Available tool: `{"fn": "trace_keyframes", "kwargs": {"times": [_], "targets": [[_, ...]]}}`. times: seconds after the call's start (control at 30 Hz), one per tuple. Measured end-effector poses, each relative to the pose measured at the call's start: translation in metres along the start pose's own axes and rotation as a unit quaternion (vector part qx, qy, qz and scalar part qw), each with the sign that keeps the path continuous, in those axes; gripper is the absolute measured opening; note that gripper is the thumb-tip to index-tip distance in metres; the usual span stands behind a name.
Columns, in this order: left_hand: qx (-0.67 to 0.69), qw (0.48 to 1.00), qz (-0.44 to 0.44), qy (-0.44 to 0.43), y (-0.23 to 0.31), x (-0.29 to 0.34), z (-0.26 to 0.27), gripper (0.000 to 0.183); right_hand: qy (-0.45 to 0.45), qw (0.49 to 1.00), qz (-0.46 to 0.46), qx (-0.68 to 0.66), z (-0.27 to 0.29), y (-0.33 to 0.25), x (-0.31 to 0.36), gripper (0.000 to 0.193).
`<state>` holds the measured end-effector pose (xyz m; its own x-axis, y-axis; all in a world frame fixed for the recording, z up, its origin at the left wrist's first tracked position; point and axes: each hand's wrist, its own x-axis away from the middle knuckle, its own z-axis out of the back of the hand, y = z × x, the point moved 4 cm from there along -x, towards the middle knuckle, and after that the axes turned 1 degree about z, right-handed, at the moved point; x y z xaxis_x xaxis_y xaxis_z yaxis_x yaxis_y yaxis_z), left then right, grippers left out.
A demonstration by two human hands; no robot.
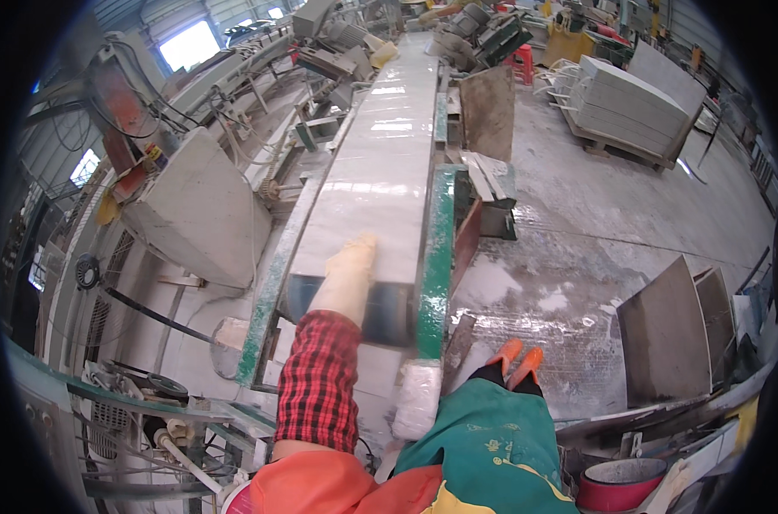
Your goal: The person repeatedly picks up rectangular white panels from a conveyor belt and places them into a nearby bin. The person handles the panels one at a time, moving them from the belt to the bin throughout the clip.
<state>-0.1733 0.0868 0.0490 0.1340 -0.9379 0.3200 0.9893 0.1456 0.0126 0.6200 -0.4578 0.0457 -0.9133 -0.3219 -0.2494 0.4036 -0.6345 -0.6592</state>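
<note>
My left hand [352,261], in a pale yellow rubber glove, rests on the near end of a wet, whitish slab-like surface [367,201]. Its fingers point away from me and are too foreshortened to show whether they are curled or flat. A red-and-black checked sleeve covers that forearm. The pale surface lies along a conveyor, whose dark blue rounded end [390,313] shows just below the hand. Green rails [436,265] flank it. My right hand is out of the picture.
Motor-driven machine heads [346,38] stand over the line's far end. A pallet of pale slabs [624,103] sits at the far right. Loose boards [667,334] lean nearer on the right. Beside my feet the floor is wet. A red bucket [620,484] stands lower right.
</note>
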Motion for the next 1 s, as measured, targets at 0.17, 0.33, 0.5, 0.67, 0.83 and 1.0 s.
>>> {"fn": "trace_keyframes", "kwargs": {"times": [0.17, 0.33, 0.5, 0.67, 0.83, 1.0], "targets": [[-0.028, 0.999, -0.024, 0.012, 0.011, 0.026, 0.022, 0.088, -0.042, 0.984, -0.111, -0.133, -0.003, -0.021, 0.024, 0.082], [-0.036, 0.995, -0.060, 0.068, 0.018, 0.021, 0.015, 0.074, -0.071, 0.953, -0.168, -0.241, -0.006, 0.003, 0.019, 0.084], [0.263, 0.953, -0.060, 0.137, -0.029, 0.002, -0.022, 0.064, -0.038, 0.930, -0.241, -0.275, 0.025, -0.082, -0.005, 0.079], [0.509, 0.787, -0.092, 0.337, -0.028, 0.043, -0.030, 0.044, 0.068, 0.880, -0.314, -0.351, 0.038, -0.072, -0.033, 0.089], [0.759, 0.634, -0.113, 0.098, 0.088, 0.097, -0.019, 0.040, -0.163, 0.884, -0.189, -0.394, -0.027, -0.162, -0.029, 0.086], [0.821, 0.484, -0.166, -0.252, 0.189, 0.154, -0.013, 0.066, -0.409, 0.847, -0.006, -0.339, -0.124, -0.335, 0.040, 0.076]]}}
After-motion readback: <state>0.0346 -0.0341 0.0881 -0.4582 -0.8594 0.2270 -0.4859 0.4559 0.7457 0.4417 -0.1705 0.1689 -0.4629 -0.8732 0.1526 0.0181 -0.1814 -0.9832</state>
